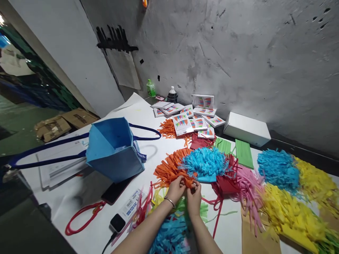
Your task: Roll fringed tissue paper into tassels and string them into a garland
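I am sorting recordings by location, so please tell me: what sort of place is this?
Probably a small craft workshop or packing room. It shows in the bright orange bunch of paper-like fringe, the flat white rectangular packet with colourful print and the rough grey wall.

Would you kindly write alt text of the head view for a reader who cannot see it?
A person's left hand and right hand hold orange fringe over a white table. Blue fringe, pink fringe and yellow fringe lie nearby, with a blue bag on the left and printed packs near the grey wall.
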The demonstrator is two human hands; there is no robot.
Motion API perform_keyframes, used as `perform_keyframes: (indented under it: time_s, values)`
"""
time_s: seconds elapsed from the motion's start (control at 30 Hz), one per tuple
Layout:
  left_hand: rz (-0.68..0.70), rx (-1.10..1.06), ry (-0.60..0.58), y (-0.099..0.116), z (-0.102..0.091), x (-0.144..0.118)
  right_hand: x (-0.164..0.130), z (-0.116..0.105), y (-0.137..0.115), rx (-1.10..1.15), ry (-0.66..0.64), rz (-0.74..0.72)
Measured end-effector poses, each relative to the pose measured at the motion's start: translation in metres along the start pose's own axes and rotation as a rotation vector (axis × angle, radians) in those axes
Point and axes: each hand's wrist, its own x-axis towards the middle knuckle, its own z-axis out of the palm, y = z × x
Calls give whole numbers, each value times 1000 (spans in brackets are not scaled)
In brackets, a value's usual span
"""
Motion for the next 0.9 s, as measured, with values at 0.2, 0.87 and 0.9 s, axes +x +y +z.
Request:
perform_keyframes:
  time_s: [0.2,0.87,0.9]
  values:
    - [-17,-107,-24,-6,0,2,11,4,12,250,-40,63]
    - [350,379,61,-10,-7,-9,6,4,-5,-162,95,9]
    - [374,392,74,-10,-10,-10,8,5,-7,-166,117,13]
